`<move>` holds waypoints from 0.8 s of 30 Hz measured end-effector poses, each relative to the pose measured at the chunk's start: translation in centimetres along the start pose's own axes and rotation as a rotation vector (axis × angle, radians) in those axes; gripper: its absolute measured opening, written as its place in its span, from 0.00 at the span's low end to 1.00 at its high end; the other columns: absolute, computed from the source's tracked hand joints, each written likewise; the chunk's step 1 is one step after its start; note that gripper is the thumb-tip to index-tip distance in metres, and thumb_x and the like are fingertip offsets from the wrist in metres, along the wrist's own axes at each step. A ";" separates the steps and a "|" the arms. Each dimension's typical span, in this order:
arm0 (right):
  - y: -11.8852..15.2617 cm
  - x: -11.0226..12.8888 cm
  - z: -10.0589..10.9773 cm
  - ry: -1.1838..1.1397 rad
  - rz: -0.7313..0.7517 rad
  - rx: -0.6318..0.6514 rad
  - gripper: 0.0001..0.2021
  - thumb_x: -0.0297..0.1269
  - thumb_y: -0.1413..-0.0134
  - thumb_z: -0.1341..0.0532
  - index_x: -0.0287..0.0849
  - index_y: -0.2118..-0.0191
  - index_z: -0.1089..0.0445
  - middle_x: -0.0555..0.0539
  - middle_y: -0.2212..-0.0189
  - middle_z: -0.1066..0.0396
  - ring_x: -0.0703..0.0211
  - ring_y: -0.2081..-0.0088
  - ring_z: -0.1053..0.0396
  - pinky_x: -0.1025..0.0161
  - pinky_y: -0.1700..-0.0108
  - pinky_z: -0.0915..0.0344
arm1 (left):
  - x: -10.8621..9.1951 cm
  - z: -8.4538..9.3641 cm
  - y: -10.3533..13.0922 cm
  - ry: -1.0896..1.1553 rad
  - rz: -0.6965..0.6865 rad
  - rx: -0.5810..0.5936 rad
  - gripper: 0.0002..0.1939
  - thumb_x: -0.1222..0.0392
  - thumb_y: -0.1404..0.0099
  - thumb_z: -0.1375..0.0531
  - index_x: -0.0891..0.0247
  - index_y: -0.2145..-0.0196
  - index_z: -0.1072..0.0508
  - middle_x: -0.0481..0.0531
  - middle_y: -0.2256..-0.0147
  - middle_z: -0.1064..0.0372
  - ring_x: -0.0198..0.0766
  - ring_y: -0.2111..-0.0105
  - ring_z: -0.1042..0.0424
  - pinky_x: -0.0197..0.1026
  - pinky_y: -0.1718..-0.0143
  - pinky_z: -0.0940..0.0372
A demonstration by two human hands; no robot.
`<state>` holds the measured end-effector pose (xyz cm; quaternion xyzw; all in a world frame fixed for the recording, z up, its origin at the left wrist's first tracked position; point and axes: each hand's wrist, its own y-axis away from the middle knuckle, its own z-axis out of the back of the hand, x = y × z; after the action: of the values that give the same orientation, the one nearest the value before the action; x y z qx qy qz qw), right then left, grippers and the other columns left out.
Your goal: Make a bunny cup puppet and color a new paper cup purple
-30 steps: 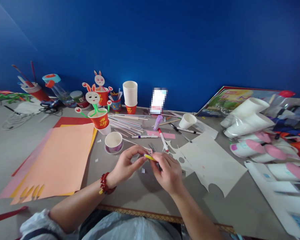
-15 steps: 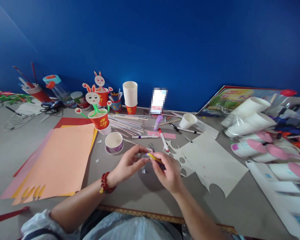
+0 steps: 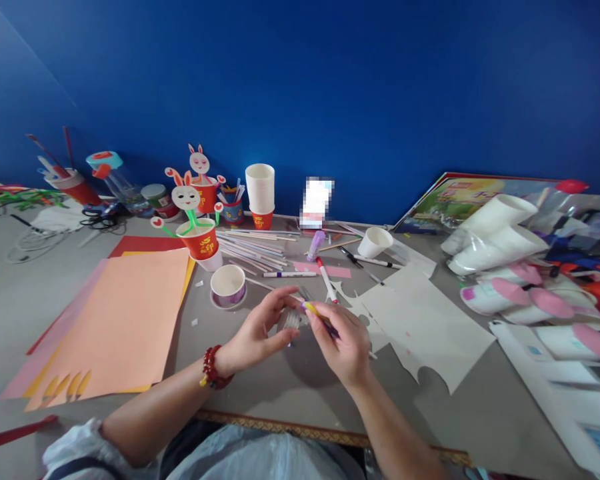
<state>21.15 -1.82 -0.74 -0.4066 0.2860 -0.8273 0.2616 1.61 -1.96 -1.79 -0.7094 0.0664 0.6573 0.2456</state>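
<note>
My right hand (image 3: 344,343) is closed around a small yellow and purple object (image 3: 312,309), mostly hidden by the fingers; its kind cannot be made out. My left hand (image 3: 253,331), with a dark red bead bracelet (image 3: 211,368) at the wrist, faces it with thumb and fingers apart. Between them shows a clear, ribbed piece of plastic (image 3: 293,319); whether the left hand touches it is unclear. Beyond the hands lie a red-capped marker (image 3: 327,280) and a purple marker (image 3: 290,274). Nearest on the left stands a small paper cup (image 3: 229,285).
Coloured paper sheets (image 3: 125,320) lie at left, and cut white card (image 3: 425,327) at right. Behind are paper straws (image 3: 253,250), a rabbit-decorated red cup (image 3: 200,240), stacked white cups (image 3: 260,187) and a purple glue stick (image 3: 317,245). Paper rolls (image 3: 500,243) crowd the right side.
My right hand has drawn slightly right with the yellow and purple object. The left fingers have spread wider, and the clear plastic shows more plainly between the hands.
</note>
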 end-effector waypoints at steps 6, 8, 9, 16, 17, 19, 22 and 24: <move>-0.5 -0.4 1.2 0.043 -0.016 -0.112 0.09 0.25 0.38 0.39 0.44 0.55 0.26 0.45 0.64 0.19 0.57 0.63 0.21 0.63 0.59 0.26 | 0.0 -0.2 0.3 -0.029 -0.127 0.146 0.36 0.65 0.34 0.37 0.52 0.32 0.45 0.63 0.36 0.42 0.52 0.38 0.39 0.57 0.35 0.46; -0.6 -0.4 1.3 0.050 -0.001 -0.109 0.09 0.26 0.38 0.38 0.45 0.56 0.26 0.44 0.65 0.19 0.56 0.65 0.21 0.62 0.60 0.26 | 0.0 -0.2 0.2 0.026 -0.087 0.136 0.35 0.64 0.33 0.38 0.53 0.32 0.45 0.62 0.40 0.37 0.51 0.39 0.38 0.56 0.36 0.45; -0.6 -0.3 1.3 0.054 0.006 -0.101 0.08 0.26 0.38 0.39 0.45 0.56 0.26 0.44 0.66 0.19 0.55 0.65 0.21 0.61 0.61 0.26 | 0.1 -0.3 0.1 0.084 -0.058 0.129 0.35 0.62 0.32 0.38 0.53 0.32 0.45 0.62 0.42 0.35 0.50 0.40 0.36 0.55 0.38 0.42; -0.7 0.6 1.1 0.041 0.100 -0.045 0.10 0.24 0.38 0.40 0.44 0.54 0.28 0.44 0.65 0.19 0.57 0.66 0.22 0.61 0.61 0.26 | 1.0 -1.2 0.0 0.145 0.133 -0.104 0.23 0.55 0.36 0.34 0.59 0.45 0.32 0.59 0.49 0.32 0.46 0.47 0.33 0.43 0.50 0.33; -0.8 0.7 1.1 0.040 0.109 -0.033 0.10 0.24 0.38 0.40 0.44 0.54 0.28 0.44 0.65 0.19 0.57 0.66 0.22 0.61 0.61 0.26 | 1.0 -1.2 -0.1 0.122 0.144 -0.124 0.20 0.55 0.35 0.34 0.60 0.48 0.30 0.59 0.50 0.31 0.45 0.48 0.32 0.44 0.49 0.34; -0.9 0.8 1.0 0.040 0.111 -0.011 0.11 0.23 0.38 0.40 0.44 0.54 0.28 0.45 0.65 0.19 0.58 0.66 0.22 0.61 0.61 0.26 | 0.7 -0.9 -0.2 0.087 0.134 -0.135 0.15 0.56 0.35 0.35 0.61 0.52 0.29 0.57 0.51 0.30 0.45 0.49 0.31 0.45 0.46 0.36; -1.2 0.9 1.1 0.059 0.103 -0.011 0.10 0.24 0.38 0.40 0.44 0.55 0.28 0.46 0.65 0.19 0.58 0.66 0.22 0.61 0.61 0.27 | -0.2 -0.1 -0.4 0.063 0.086 -0.062 0.11 0.57 0.33 0.39 0.61 0.53 0.27 0.57 0.52 0.28 0.46 0.48 0.31 0.47 0.44 0.38; -1.3 0.8 1.3 0.079 0.099 -0.022 0.09 0.25 0.38 0.39 0.44 0.55 0.28 0.45 0.65 0.19 0.57 0.67 0.22 0.61 0.62 0.27 | -0.8 0.3 -0.4 0.066 0.052 0.044 0.12 0.57 0.31 0.41 0.61 0.52 0.26 0.58 0.50 0.28 0.48 0.47 0.31 0.49 0.42 0.39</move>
<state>21.50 -1.75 1.23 -0.3618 0.3249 -0.8256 0.2863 1.41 -1.62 -0.88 -0.7232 0.1074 0.6379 0.2418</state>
